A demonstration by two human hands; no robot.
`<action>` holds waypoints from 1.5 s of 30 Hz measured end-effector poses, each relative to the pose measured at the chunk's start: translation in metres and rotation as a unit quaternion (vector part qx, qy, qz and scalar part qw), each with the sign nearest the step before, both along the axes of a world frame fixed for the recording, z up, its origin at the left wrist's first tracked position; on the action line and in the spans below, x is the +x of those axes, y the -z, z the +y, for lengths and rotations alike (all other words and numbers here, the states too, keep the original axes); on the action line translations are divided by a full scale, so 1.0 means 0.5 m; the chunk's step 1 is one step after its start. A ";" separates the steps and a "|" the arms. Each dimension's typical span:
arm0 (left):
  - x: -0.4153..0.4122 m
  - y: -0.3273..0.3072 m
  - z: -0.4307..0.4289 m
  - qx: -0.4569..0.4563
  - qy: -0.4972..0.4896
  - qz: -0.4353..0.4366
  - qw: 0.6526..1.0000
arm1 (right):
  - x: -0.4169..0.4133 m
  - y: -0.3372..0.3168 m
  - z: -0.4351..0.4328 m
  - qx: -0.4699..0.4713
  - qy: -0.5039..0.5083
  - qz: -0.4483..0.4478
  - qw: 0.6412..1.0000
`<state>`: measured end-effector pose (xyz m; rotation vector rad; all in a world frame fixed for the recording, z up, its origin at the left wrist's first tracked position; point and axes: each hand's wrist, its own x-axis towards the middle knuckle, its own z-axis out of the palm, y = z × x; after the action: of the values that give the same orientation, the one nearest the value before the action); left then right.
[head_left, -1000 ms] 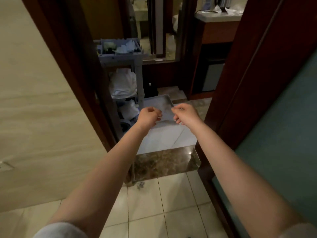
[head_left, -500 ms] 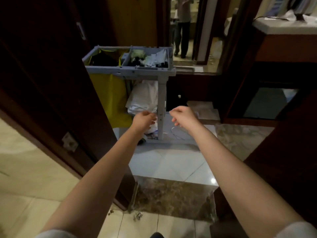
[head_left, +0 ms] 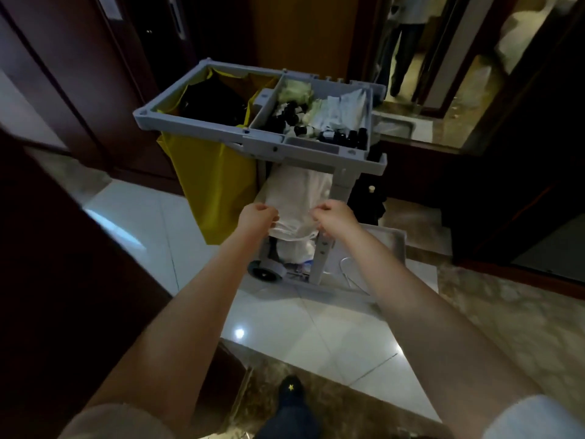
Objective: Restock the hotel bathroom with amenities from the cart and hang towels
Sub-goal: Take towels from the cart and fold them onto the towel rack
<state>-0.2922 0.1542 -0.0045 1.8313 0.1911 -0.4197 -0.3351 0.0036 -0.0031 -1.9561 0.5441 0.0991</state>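
Cart (head_left: 316, 150): grey matt plastic. Bag (head_left: 215, 185): yellow, smooth sheen. Towels (head_left: 297, 198): white soft cloth. Floor tiles (head_left: 316, 331): glossy. Door (head_left: 63, 90): dark polished wood.

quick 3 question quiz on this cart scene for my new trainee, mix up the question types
1. True or false: the yellow bag hangs at the end of the cart that is on the left in this view.
2. The small dark bottles sit in: A the top tray, B the yellow bag, C the floor.
3. Fill in: the white linen is stacked ___ the top tray.
Key: 1 true; 2 A; 3 below.
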 end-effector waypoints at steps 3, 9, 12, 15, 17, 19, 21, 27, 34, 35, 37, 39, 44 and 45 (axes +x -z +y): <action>0.108 0.015 -0.019 0.022 -0.011 0.011 1.000 | 0.104 0.028 -0.025 -0.001 -0.005 0.016 1.000; 0.271 0.076 -0.054 0.058 -0.030 0.049 0.997 | 0.263 0.093 -0.072 -0.005 -0.027 0.100 0.995; 0.336 0.130 -0.068 0.079 -0.049 0.083 0.992 | 0.328 0.142 -0.095 0.028 -0.029 0.134 0.990; 0.393 0.182 -0.083 0.099 -0.051 0.108 0.988 | 0.384 0.199 -0.114 0.054 -0.011 0.167 0.984; 0.422 0.218 -0.091 0.107 -0.047 0.127 0.985 | 0.413 0.244 -0.118 0.070 0.008 0.191 0.979; 0.446 0.264 -0.095 0.114 -0.042 0.137 0.983 | 0.434 0.293 -0.118 0.088 0.023 0.211 0.973; 0.467 0.315 -0.096 0.120 -0.039 0.143 0.982 | 0.451 0.346 -0.114 0.103 0.046 0.223 0.968; 0.509 0.473 -0.095 0.119 -0.025 0.133 0.984 | 0.503 0.492 -0.107 0.104 0.095 0.215 0.966; 0.528 0.566 -0.095 0.139 -0.032 0.064 0.988 | 0.522 0.542 -0.113 0.057 0.131 0.112 0.983; 0.528 0.566 -0.096 0.129 -0.042 0.063 0.989 | 0.526 0.542 -0.114 0.070 0.135 0.100 0.983; 0.527 0.565 -0.100 0.106 -0.063 0.061 0.990 | 0.531 0.540 -0.115 0.128 0.152 0.093 0.976; 0.520 0.556 -0.103 0.097 -0.076 0.054 0.991 | 0.525 0.533 -0.112 0.231 0.184 0.102 0.950; 0.482 0.518 -0.107 0.035 -0.131 0.044 0.990 | 0.504 0.491 -0.103 0.427 0.256 0.080 0.863; 0.476 0.509 -0.108 0.015 -0.146 0.055 0.988 | 0.503 0.483 -0.102 0.436 0.255 0.076 0.859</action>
<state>-0.0542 0.1002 -0.2589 1.7768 0.5381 -0.3123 -0.0834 -0.0476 -0.2446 -0.8831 0.9139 0.1340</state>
